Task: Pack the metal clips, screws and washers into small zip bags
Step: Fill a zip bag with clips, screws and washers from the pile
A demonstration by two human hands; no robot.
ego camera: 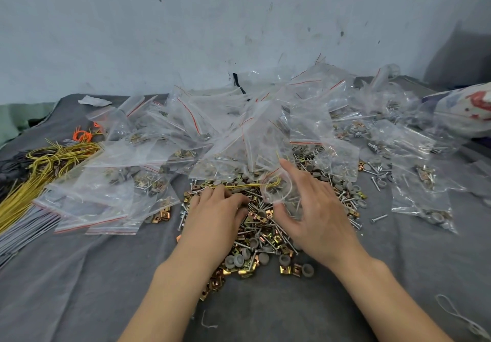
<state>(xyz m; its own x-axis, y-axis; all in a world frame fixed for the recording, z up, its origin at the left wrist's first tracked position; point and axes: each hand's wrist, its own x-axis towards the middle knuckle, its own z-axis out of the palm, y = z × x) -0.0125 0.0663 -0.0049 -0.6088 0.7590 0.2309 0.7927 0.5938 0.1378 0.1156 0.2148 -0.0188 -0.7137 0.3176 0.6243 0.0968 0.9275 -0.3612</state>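
A heap of brass clips, steel screws and grey washers (261, 238) lies on the grey cloth in front of me. My left hand (215, 216) rests palm down on the heap's left side, its fingers curled into the parts. My right hand (313, 214) holds a small clear zip bag (276, 190) pinched between thumb and fingers above the heap, the index finger stretched out. What the left fingers hold is hidden.
Filled zip bags (111, 190) pile up left, behind and right (422, 195) of the heap. Yellow and orange ties (47, 166) and grey strips (24, 232) lie at the far left. A printed plastic sack (467, 110) sits far right. A wall stands close behind.
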